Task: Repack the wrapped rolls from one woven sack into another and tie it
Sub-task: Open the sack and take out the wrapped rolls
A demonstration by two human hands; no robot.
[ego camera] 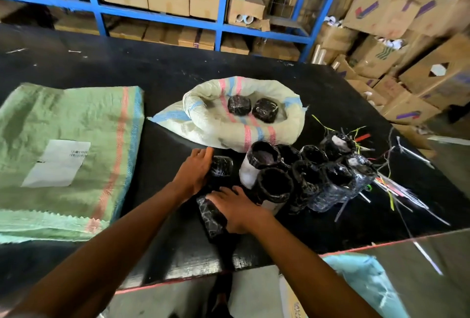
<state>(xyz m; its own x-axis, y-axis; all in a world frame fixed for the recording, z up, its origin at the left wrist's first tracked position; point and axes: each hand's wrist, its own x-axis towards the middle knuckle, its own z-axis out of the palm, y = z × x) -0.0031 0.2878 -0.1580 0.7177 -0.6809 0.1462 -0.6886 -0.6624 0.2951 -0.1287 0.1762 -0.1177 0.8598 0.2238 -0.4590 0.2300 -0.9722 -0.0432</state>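
While the left hand (195, 168) rests with straight fingers against one wrapped roll (220, 168) at frame centre, the right hand (237, 207) lies flat over a second roll (212, 216) lying just below it on the black table (132, 68); neither visibly grips. A cluster of upright rolls (310, 178) stands right of the hands, two more rolls (251, 108) sit in the rolled-down white sack (216, 124) above, and a flat green sack (63, 155) lies at left.

My one view: head camera, wide-angle, looking forward and down, close over black table (106, 71), shelving (221, 0) behind.
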